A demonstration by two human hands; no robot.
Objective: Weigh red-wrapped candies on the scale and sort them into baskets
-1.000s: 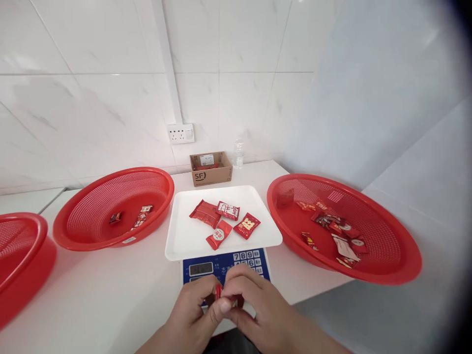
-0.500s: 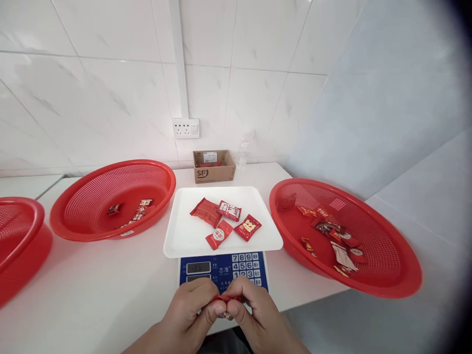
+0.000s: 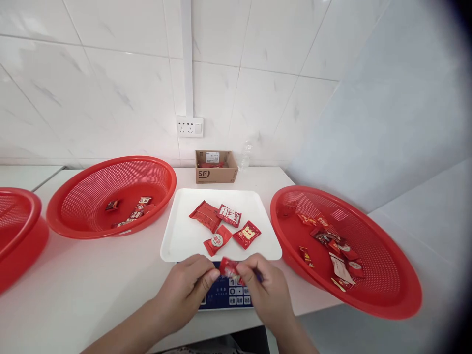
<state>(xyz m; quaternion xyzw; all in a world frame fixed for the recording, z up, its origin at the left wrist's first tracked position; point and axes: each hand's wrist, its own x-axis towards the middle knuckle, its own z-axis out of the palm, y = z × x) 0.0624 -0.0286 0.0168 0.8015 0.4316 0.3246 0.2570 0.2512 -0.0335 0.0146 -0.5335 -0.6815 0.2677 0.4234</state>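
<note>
Over the lower edge of the scale (image 3: 221, 301), my right hand (image 3: 267, 290) pinches a small red wrapped packet (image 3: 229, 268), slightly blurred. My left hand (image 3: 186, 290) has its thumb and fingers pressed together right at the packet's left end; whether it grips the packet is hidden. Just beyond my hands is the white weighing tray (image 3: 177, 246). On it lie a large plain red packet (image 3: 205, 215), a white-and-red packet (image 3: 230, 215), a red packet with a round white label (image 3: 217, 240) and a red packet with gold lettering (image 3: 247, 234).
A red perforated basket (image 3: 391, 290) holding several packets stands at right. Another red basket (image 3: 59, 216) with a few packets is at left, and a third red basket (image 3: 22, 241) is cut off by the frame. A cardboard box (image 3: 221, 175) and clear bottle (image 3: 246, 155) stand by the wall.
My hands have risen toward the tray and drawn apart. The packet, earlier bunched between both hands, now shows more and sits in my right fingers. The view has shifted slightly.
</note>
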